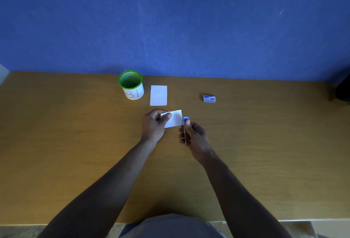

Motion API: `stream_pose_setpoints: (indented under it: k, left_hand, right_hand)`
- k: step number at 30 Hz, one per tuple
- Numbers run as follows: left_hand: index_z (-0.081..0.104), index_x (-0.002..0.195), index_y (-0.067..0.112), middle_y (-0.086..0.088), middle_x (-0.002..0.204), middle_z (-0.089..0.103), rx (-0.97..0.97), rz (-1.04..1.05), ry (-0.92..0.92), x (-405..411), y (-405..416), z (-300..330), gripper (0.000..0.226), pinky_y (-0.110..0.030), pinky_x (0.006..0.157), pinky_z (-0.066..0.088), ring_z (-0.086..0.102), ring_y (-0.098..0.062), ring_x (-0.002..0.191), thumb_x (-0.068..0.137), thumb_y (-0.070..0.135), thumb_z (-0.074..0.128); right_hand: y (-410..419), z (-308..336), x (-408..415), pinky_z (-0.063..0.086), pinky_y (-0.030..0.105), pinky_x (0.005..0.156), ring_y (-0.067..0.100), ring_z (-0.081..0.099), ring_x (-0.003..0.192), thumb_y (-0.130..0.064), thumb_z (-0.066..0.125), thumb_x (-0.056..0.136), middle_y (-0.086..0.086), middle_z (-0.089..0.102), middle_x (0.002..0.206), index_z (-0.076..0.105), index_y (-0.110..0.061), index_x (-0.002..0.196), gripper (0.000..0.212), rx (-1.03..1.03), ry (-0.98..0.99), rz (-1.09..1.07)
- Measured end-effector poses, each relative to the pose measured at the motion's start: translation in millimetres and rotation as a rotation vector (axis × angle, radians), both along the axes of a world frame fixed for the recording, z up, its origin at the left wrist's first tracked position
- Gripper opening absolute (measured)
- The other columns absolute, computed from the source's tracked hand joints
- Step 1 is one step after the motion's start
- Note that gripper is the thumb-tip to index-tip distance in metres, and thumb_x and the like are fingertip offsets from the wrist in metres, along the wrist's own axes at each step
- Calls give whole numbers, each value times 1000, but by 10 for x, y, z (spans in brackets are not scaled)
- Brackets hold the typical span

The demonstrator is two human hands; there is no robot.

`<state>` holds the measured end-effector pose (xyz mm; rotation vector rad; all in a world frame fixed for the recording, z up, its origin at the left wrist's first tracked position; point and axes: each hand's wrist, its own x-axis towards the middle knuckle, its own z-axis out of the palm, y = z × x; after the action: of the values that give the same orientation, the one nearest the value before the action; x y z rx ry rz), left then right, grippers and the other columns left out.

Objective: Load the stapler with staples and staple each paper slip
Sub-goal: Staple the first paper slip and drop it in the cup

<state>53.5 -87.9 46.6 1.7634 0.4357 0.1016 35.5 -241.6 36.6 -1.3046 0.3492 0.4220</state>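
**Stapling a slip, one more waiting**

Looking through the head view, the only one here, the work seems to be in its second part. The left hand (154, 124) pinches a white slip (175, 118) between thumb and fingers and holds it just above the table (75, 143). The right hand (195, 135) is curled around the stapler (185, 124), of which only the blue tip and a thin dark edge show. The tip meets the right edge of the slip. I cannot tell if the slip is already inside the mouth of the stapler, or if the stapler is pressed.

Because the stapler is brought to paper, I judge that the loading is probably done; the staple box (209, 98) lies shut, well apart on the right. No staple is visible on any paper, it would be too small to see.

A second slip (158, 95) lies flat farther back, just beside the green cup (131, 84). Whether it is stapled I cannot tell. If not, it is left to do after this one.
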Motion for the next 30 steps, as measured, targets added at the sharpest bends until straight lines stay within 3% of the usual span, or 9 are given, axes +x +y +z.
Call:
stream_pose_setpoints:
  k: [4, 7, 9, 15, 20, 28, 30]
  left_hand:
    - [68, 78, 25, 0, 72, 68, -18, 0, -20, 13, -39, 7, 8, -34, 63, 52, 59, -10, 66, 82, 24, 75]
    - [68, 75, 27, 8, 69, 67, -35, 10, -11, 23, -66, 21, 10, -14, 57, 45, 56, 2, 59, 81, 25, 75]
    - [69, 73, 25, 10, 68, 66, -100, 29, 27, 29, -84, 20, 10, -10, 54, 44, 57, 4, 59, 80, 25, 76]
    - [74, 79, 17, 2, 77, 71, -259, 0, 186, 59, -118, 20, 8, -21, 62, 49, 64, -9, 71, 78, 23, 78]
    - [75, 77, 15, -2, 79, 72, -287, -9, 221, 72, -98, 39, 9, -29, 67, 49, 64, -15, 76, 75, 23, 78]
    - [75, 77, 13, -1, 74, 71, -297, -79, 242, 79, -69, 67, 8, -27, 61, 48, 63, -17, 73, 77, 20, 76]
    - [74, 77, 14, -4, 79, 71, -337, -78, 243, 72, -79, 62, 10, -32, 66, 50, 63, -20, 77, 77, 24, 76]
  right_hand:
    - [52, 21, -20, 48, 30, 61, 16, 60, 66, -35, 59, 98, 5, 64, 82, 63, -8, 98, 27, 0, -6, 14]
    - [93, 48, -24, 48, 30, 61, 16, 60, 67, -32, 58, 98, 4, 64, 81, 63, -7, 94, 26, 18, -9, 44]
    - [110, 65, -20, 50, 31, 62, 17, 59, 67, -31, 58, 99, 5, 63, 80, 63, -7, 91, 26, 41, 2, 42]
    - [109, 95, -8, 54, 33, 69, 14, 59, 69, -32, 60, 97, 4, 61, 80, 68, -4, 107, 31, 77, 21, 75]
    - [115, 90, 0, 54, 32, 63, 14, 63, 71, -34, 59, 98, 4, 68, 87, 69, -4, 109, 33, 59, 19, 52]
    - [177, 110, -22, 53, 30, 59, 15, 67, 74, -30, 59, 98, 7, 71, 93, 67, -5, 113, 30, -12, 12, 5]
    - [188, 108, -28, 53, 30, 59, 14, 67, 73, -28, 58, 99, 8, 71, 92, 66, -4, 114, 30, -25, -1, -10]
